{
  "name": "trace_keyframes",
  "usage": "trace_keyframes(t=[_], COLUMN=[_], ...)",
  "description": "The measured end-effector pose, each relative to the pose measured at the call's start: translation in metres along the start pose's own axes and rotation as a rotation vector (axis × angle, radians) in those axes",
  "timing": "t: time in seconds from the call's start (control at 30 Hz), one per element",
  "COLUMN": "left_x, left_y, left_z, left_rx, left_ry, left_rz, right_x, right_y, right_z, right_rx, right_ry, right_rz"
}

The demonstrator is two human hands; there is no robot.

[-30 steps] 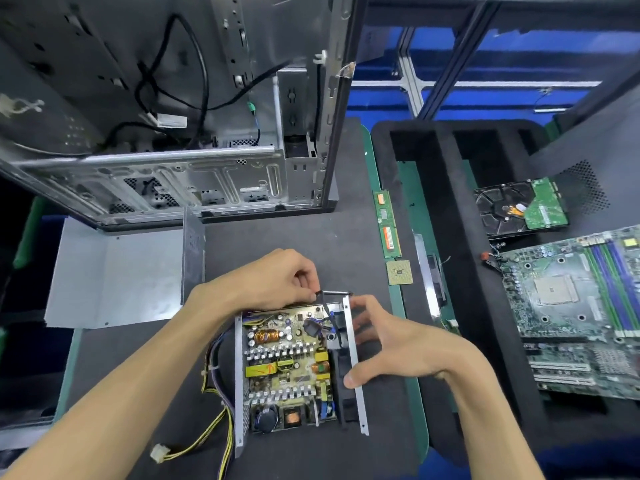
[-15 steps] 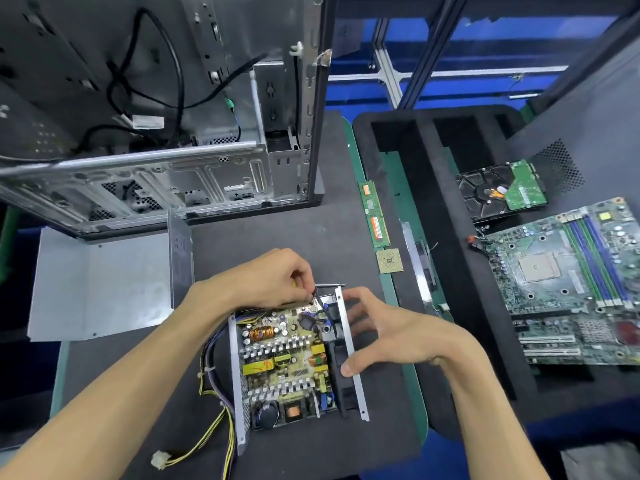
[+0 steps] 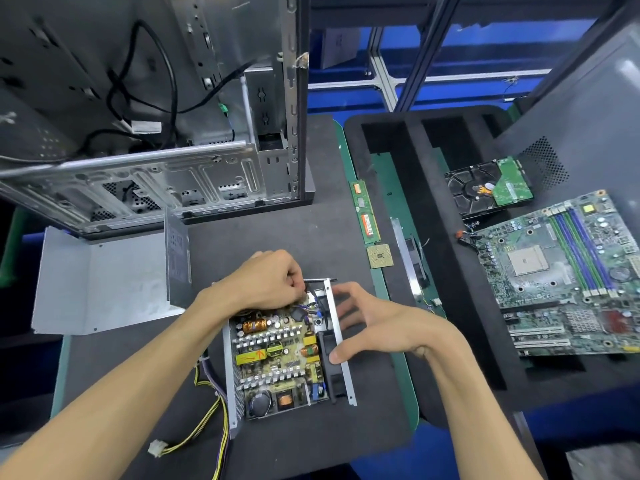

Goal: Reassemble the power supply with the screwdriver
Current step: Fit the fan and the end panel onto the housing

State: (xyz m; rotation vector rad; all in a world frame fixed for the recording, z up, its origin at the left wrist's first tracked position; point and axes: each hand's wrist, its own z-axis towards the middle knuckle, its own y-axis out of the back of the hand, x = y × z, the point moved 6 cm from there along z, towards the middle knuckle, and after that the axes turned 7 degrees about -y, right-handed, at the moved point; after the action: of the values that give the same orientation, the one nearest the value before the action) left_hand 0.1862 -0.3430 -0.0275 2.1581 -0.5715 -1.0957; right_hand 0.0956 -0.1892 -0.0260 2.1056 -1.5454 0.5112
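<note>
Both hands work the open power supply (image 3: 277, 362). The left hand (image 3: 266, 280) is curled at its far edge; whatever it pinches is hidden. The right hand (image 3: 377, 323) spreads straight fingers against the right wall.

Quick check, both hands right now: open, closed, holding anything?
Left hand: fingers curled at the far corner of the power supply; what they pinch cannot be told.
Right hand: open, straight fingers resting on its side wall.

This is a computer repair or electronics workshop. A stripped metal PC case (image 3: 145, 133) stands on a dark mat over the desk (image 3: 311, 237). Loose parts lie about: a motherboard (image 3: 561, 271), a hard drive (image 3: 488, 185), a RAM stick (image 3: 365, 213), a processor chip (image 3: 380, 256), and an opened power supply (image 3: 277, 355).
</note>
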Motion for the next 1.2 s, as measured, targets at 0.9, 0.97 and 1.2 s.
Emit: trace_keyframes(t=[0.9, 0.97, 1.2], left_x=[-0.001, -0.001, -0.013], left_y=[-0.007, -0.008, -0.006], left_z=[-0.006, -0.005, 0.000], left_rx=[-0.059, -0.060, 0.052], left_ry=[0.122, 0.117, 0.185], left_rz=[0.018, 0.055, 0.193], right_x=[-0.011, -0.012, -0.010], right_y=[-0.002, -0.003, -0.002], right_z=[0.005, 0.006, 0.007], right_rx=[-0.031, -0.031, -0.021], right_ry=[0.046, 0.046, 0.038], right_rz=[0.055, 0.058, 0.031])
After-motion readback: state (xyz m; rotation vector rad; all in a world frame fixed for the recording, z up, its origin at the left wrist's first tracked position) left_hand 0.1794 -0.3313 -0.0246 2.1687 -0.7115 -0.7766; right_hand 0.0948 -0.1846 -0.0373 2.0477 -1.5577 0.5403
